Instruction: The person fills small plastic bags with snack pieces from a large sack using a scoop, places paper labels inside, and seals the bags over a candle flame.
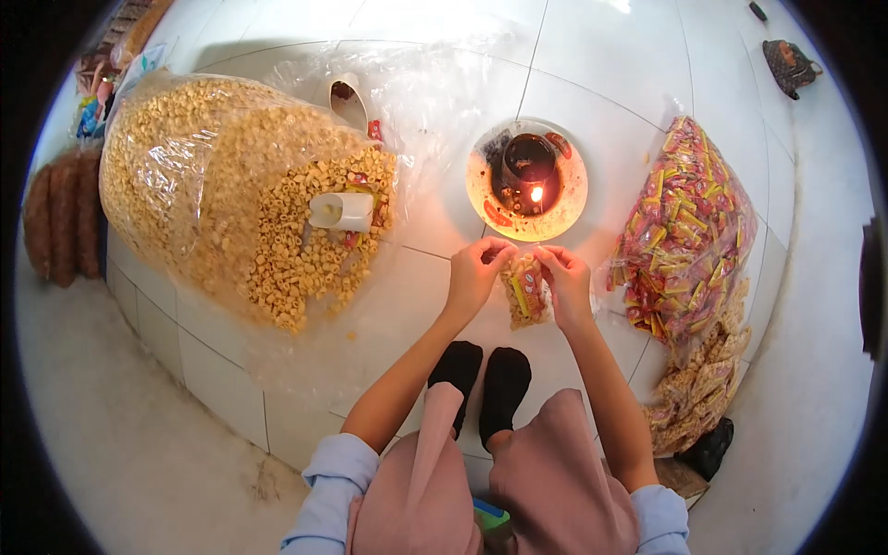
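Between my two hands hangs a small clear snack bag point(525, 294) with ring-shaped snacks and a red and yellow label inside. My left hand point(478, 275) pinches its top left corner, and my right hand point(566, 279) pinches the top right corner. The bag's upper edge is close to a small burning flame point(536, 194). That flame stands at a dark round holder point(531, 159) on a plate point(575, 205) with scorched, dark residue. My fingertips sit just below the plate's near rim.
On the left lies a large clear sack point(176, 176) of snack rings, its mouth spilling toward me, with a white scoop point(342, 211) in it. A white cup point(348, 100) lies behind. At right are a bag of red-yellow packets point(689, 231) and filled snack bags point(698, 393).
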`<state>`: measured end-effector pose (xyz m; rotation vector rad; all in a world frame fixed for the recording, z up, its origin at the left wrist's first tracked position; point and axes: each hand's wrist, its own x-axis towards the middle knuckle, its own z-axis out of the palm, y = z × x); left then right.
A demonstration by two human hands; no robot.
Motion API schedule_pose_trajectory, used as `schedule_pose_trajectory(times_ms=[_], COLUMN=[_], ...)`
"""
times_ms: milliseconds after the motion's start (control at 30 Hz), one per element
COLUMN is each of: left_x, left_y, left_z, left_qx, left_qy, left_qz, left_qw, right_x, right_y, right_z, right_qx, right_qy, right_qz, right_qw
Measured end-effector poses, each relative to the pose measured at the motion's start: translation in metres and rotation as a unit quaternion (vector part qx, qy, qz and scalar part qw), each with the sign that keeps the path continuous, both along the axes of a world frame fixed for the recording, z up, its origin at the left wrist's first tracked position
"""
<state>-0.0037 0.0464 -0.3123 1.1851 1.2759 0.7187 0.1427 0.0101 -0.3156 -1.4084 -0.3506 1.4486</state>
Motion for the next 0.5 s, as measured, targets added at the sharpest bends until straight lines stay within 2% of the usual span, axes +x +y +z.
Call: schedule_pose_trajectory(times_ms=[67,233,300,367,500], left_x=[0.001,-0.002,-0.003,-0.003,-0.005], left_y=[0.001,0.014,0.021,0.026,0.034], left_z=[-0.007,-0.009,-0.007,-0.009,-0.021], left_qx=[-0.002,-0.011,-0.004,-0.008,-0.010], left_qy=[-0.001,-0.010,0.035,0.028,0.039], left_qz=[0.001,-0.026,-0.061,-0.059,-0.062], left_qw=[1.000,1.000,0.998,0.998,0.997], right_x=[0.004,0.014,0.016,0.019,0.021], right_y=[0.004,0.017,0.024,0.033,0.046], right_z=[-0.006,-0.003,-0.004,-0.002,0.004], right_qx=[0.011,-0.026,-0.035,-0.035,-0.050], right_qy=[-0.041,-0.037,-0.033,-0.107,-0.129], right_qz=[0.014,0.031,0.036,0.056,0.099], right_qw=[0.999,0.999,0.998,0.992,0.985])
